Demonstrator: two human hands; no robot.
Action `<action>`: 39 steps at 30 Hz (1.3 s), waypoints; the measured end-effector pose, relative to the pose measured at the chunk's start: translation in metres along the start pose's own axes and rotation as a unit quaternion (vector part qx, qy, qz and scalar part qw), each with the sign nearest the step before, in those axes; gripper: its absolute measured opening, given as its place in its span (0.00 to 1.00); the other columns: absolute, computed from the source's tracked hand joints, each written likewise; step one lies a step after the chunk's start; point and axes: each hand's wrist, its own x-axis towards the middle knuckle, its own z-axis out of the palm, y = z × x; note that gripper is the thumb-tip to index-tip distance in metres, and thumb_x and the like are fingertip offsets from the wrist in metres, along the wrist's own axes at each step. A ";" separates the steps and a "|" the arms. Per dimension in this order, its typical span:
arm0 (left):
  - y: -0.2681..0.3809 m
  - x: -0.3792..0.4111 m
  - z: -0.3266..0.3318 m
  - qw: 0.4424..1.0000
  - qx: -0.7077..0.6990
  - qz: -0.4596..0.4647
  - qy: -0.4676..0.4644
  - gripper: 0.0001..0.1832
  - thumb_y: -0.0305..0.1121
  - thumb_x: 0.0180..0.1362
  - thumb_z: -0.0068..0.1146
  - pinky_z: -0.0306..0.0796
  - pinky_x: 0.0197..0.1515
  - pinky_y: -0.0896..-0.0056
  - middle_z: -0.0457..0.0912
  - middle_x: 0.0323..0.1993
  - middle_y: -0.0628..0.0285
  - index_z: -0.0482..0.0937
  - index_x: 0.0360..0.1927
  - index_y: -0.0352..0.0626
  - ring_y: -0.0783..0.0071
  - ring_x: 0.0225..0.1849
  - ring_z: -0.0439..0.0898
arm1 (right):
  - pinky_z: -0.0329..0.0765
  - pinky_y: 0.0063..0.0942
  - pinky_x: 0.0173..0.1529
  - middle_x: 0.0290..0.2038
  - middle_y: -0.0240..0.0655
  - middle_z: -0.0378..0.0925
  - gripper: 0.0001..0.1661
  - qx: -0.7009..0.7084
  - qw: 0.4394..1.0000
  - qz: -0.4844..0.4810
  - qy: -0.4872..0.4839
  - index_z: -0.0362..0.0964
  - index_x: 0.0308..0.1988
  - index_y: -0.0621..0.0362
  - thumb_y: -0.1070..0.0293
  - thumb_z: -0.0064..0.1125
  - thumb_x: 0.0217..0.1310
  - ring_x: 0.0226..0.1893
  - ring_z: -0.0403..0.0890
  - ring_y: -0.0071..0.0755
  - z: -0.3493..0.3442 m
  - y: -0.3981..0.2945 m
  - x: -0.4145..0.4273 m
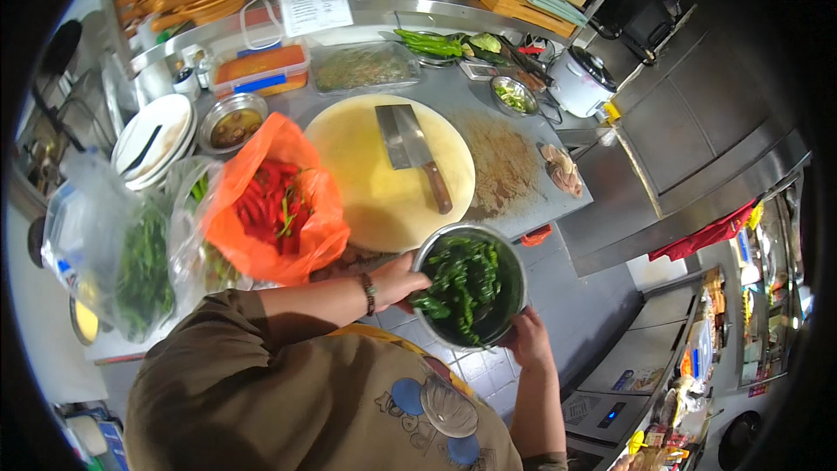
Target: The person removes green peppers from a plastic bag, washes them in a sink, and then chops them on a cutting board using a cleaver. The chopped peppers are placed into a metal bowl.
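Observation:
Between my two hands is a round metal bowl [513,250] with glossy dark green peppers [461,275] in it. My left hand [395,281] grips the bowl's left rim, its thumb over the edge. On the lower right side, my right hand [528,337] holds the rim, with some fingers hidden behind the wall. Just beyond the bowl lies a round cutting board [346,163], and a cleaver [409,144] with a wooden handle rests flat on it. Left of the board, an orange plastic bag [314,242] stands open, full of red chili peppers [268,199].
Clear bags of greens [144,268] and stacked white plates [150,124] stand left. Lidded containers [261,69], green peppers [428,44] and a rice cooker [582,82] line the back. A raw meat piece [561,170] lies near the worktable's right corner. Tiled floor [484,373] shows below the bowl.

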 end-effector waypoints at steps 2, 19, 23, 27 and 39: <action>0.018 0.040 0.007 0.998 -0.062 0.024 0.007 0.20 0.35 0.54 0.50 0.75 0.24 0.72 0.71 0.36 0.66 0.63 0.52 0.51 0.76 0.37 0.73 | 0.79 0.30 0.25 0.29 0.39 0.74 0.15 -0.011 0.999 -0.029 0.027 0.62 0.44 0.64 0.71 0.39 0.56 0.24 0.78 0.34 -0.017 -0.027 0.047; 0.014 0.090 0.027 0.846 -0.188 0.062 0.495 0.18 0.28 0.54 0.49 0.73 0.33 0.71 0.73 0.41 0.59 0.65 0.49 0.39 0.72 0.32 0.76 | 0.69 0.25 0.16 0.24 0.33 0.72 0.13 -0.065 0.997 -0.042 -0.005 0.61 0.42 0.54 0.67 0.46 0.54 0.15 0.71 0.28 -0.128 -0.135 0.462; 0.015 0.083 0.034 0.833 -0.203 0.076 0.509 0.19 0.29 0.54 0.48 0.73 0.32 0.73 0.73 0.41 0.59 0.64 0.50 0.39 0.72 0.31 0.77 | 0.70 0.25 0.21 0.28 0.33 0.72 0.14 -0.077 0.996 -0.017 -0.044 0.61 0.43 0.53 0.68 0.46 0.53 0.20 0.72 0.27 -0.131 -0.138 0.483; 0.010 0.078 0.028 0.827 -0.193 0.093 0.520 0.20 0.28 0.52 0.49 0.73 0.34 0.72 0.72 0.42 0.60 0.63 0.50 0.40 0.71 0.33 0.77 | 0.71 0.24 0.23 0.29 0.30 0.70 0.19 -0.116 0.992 0.015 0.036 0.61 0.47 0.49 0.60 0.50 0.55 0.20 0.70 0.27 -0.127 -0.155 0.474; -0.017 0.054 -0.029 0.891 -0.126 0.074 0.431 0.19 0.29 0.54 0.50 0.73 0.33 0.74 0.72 0.42 0.58 0.64 0.50 0.39 0.73 0.33 0.77 | 0.65 0.18 0.23 0.30 0.29 0.69 0.16 -0.295 0.923 -0.247 -0.007 0.66 0.43 0.58 0.66 0.53 0.54 0.22 0.68 0.20 -0.006 -0.260 0.422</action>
